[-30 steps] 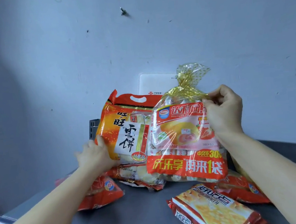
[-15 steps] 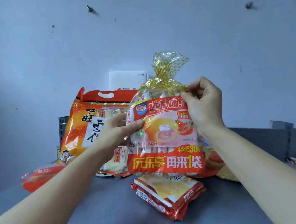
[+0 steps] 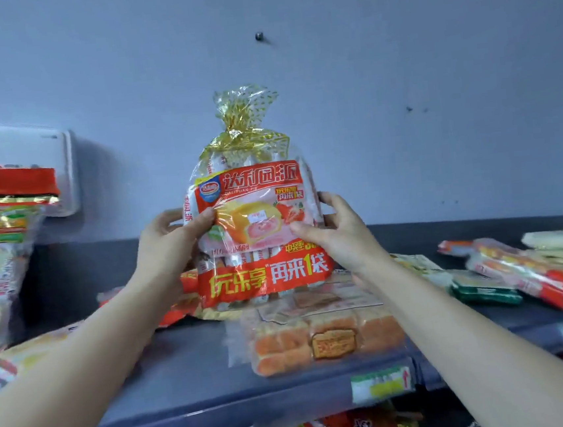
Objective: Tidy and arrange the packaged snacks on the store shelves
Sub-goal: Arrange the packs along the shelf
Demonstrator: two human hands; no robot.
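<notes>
Both grips grasp the pie bag, left hand and right hand on its 2 sides, upright above the shelf; the placing step seems underway, next needing a level set-down behind the cake pack.

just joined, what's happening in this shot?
A person is tidying snacks on a grey store shelf. Both hands hold one big pie bag with a gold tied top upright above the shelf: left hand on its left edge, right hand on its right. A clear pack of small cakes lies flat just in front. More packs lie scattered to the right.
</notes>
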